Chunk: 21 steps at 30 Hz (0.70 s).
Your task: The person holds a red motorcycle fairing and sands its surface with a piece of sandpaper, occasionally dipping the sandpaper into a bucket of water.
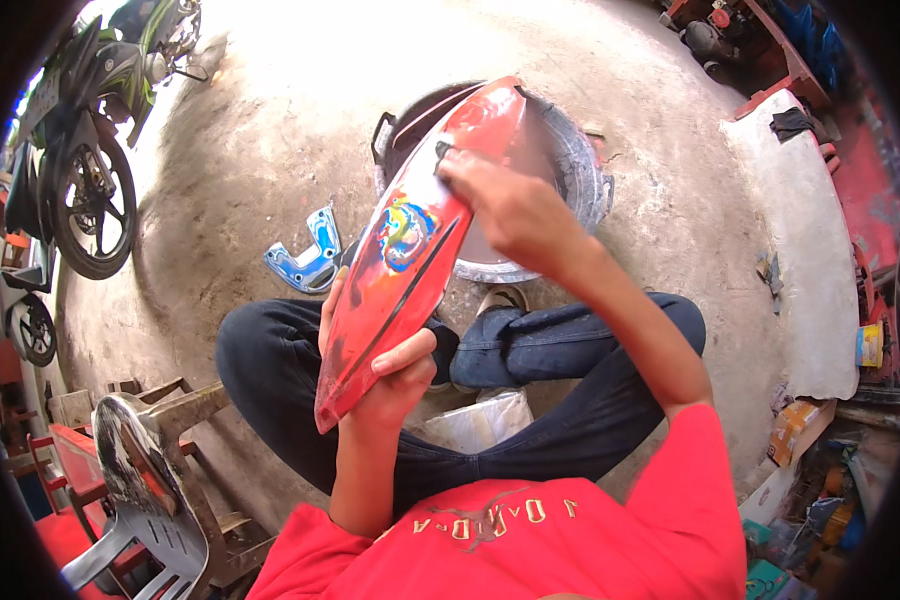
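A long red plastic body panel point(382, 308) with a multicoloured worn patch lies slanted across my lap and over a round metal basin point(597, 205) of murky liquid. My left hand point(390, 375) grips the panel's lower end, fingers wrapped round it. My right hand point(500, 205) is closed on a small dark pad point(443, 150) against the panel's upper part; it is slightly blurred and the pad is mostly hidden by my fingers. A blue-and-white plastic part point(300, 265) lies on the floor left of the basin.
Motorbikes point(105, 205) stand at the left. A battered grey chair point(160, 500) and red furniture are at lower left. A pale slab point(790, 260), cardboard point(802, 432), a red cart point(770, 55) and assorted clutter line the right side. I sit cross-legged on the concrete floor point(220, 130).
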Tool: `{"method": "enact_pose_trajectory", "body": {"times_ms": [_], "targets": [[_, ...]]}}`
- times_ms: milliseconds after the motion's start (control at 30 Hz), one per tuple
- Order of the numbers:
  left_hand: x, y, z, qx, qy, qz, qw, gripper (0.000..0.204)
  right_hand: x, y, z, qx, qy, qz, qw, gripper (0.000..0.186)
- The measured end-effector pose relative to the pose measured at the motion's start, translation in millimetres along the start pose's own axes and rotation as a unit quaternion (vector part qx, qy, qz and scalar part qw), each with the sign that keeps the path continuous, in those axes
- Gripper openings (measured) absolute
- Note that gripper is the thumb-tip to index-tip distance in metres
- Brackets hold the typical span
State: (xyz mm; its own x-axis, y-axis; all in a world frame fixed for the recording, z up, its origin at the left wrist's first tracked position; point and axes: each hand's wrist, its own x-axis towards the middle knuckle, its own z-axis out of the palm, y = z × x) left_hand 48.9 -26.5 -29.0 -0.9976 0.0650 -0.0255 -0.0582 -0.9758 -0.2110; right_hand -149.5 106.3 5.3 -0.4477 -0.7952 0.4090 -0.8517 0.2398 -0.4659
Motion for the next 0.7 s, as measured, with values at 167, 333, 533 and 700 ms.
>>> {"method": "enact_pose_trajectory", "body": {"times_ms": [167,333,533,700], "targets": [[1,2,-4,0.007,-0.029,0.022,0.999,0.062,-21,-47,5,0.034,-0.021,-0.214,0.976,0.041],[-2,-1,-2,0.022,0.031,0.014,0.999,0.060,6,13,4,0.019,-0.035,0.061,0.997,0.035],[8,0,0,0.003,-0.112,-0.009,0.994,0.061,-10,-31,10,0.047,-0.004,-0.198,0.979,0.036],[2,-1,2,0.031,0.028,0.012,0.999,0.060,1,8,5,0.002,-0.041,-0.029,0.999,0.039]]}}
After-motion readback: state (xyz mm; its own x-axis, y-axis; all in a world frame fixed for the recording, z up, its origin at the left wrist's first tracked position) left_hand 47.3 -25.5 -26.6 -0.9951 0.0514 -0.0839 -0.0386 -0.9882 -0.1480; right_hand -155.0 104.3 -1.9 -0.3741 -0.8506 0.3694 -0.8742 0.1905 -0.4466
